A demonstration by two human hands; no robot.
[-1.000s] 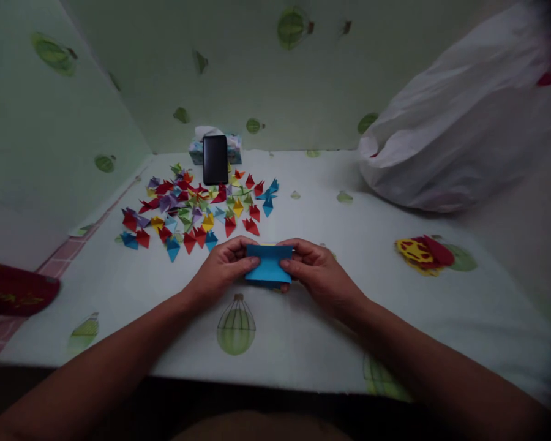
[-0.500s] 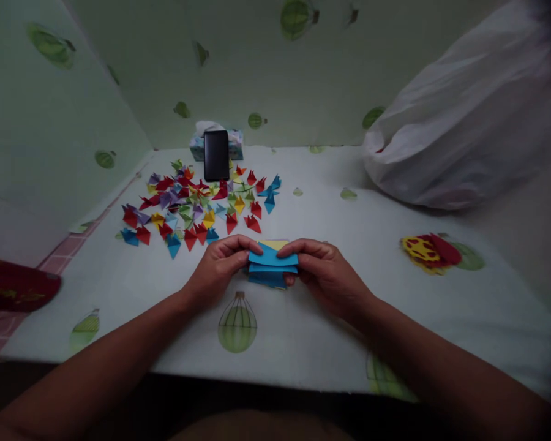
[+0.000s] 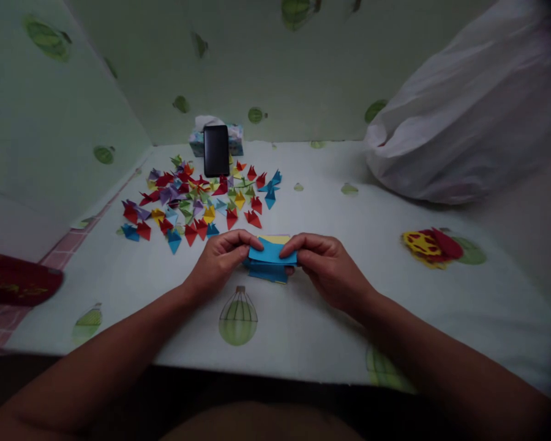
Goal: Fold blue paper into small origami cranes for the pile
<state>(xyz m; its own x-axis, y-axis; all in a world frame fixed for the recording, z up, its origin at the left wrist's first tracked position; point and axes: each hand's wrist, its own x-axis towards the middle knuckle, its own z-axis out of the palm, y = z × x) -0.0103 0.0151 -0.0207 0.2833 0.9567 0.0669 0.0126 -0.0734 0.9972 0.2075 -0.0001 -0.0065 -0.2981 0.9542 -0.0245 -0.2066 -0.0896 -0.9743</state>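
Note:
A blue sheet of paper (image 3: 272, 252), bent over lengthwise, is pinched between my two hands. My left hand (image 3: 224, 260) is closed on its left end, and my right hand (image 3: 327, 263) grips the right end. Beneath it lies a stack of paper, with a yellow sheet (image 3: 275, 239) showing at the far edge and blue at the near edge. Beyond my left hand spreads a group of small folded paper figures (image 3: 201, 228) in red, blue, yellow, green and purple.
A dark phone (image 3: 216, 151) leans against a tissue box (image 3: 236, 139) at the back. To the right stands a large white plastic bag (image 3: 431, 141), with a yellow and red item (image 3: 425, 245) in front of it. A dark red object (image 3: 21, 278) sits at the left edge.
The blue sheet's front flap has come closer to its lower part, narrowing the gap between them. Both hands keep their hold. The whole view has shifted slightly.

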